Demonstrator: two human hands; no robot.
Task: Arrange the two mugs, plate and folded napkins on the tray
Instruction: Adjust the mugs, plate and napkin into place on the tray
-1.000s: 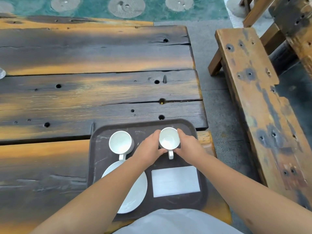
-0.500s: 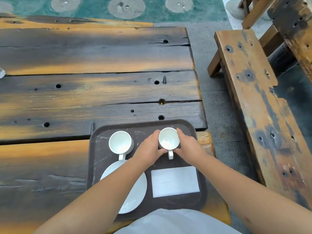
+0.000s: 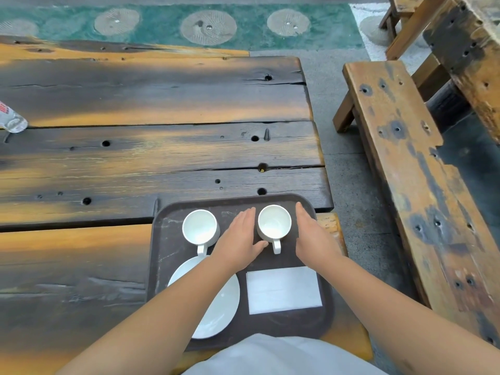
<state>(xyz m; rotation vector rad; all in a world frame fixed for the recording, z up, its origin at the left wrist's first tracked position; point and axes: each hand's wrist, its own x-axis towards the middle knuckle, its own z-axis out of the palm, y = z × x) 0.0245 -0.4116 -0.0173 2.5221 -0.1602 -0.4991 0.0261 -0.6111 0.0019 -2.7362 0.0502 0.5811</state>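
Lying nearest on the dark brown tray (image 3: 162,266) are a white plate (image 3: 224,307) on the left, partly hidden under the left forearm, and a stack of folded white napkins (image 3: 284,289) on the right, flat and squared to the tray's edge. The tray itself is sitting at the near right corner of the weathered wooden desk (image 3: 135,158).

Reaching in over the tray, the left hand (image 3: 239,239) is lying spread and flat, fingers pointing away, its thumb touching or almost touching the handle of the right mug (image 3: 273,226). The right hand (image 3: 311,236) is open too, fingers straight and close together, standing just beside the right mug with a dark gap showing between them. Neither hand is gripping anything.

Both mugs are standing upright and empty in the far half of the tray, handles pointing toward the person. The left mug (image 3: 199,227) is sitting just beyond the plate, its handle reaching the plate's far rim.

Farther off, at the left edge of the desk, a clear plastic bottle (image 3: 10,119) is lying on its side. To the right, across a strip of concrete floor, a worn wooden bench (image 3: 405,158) is running away from the camera.
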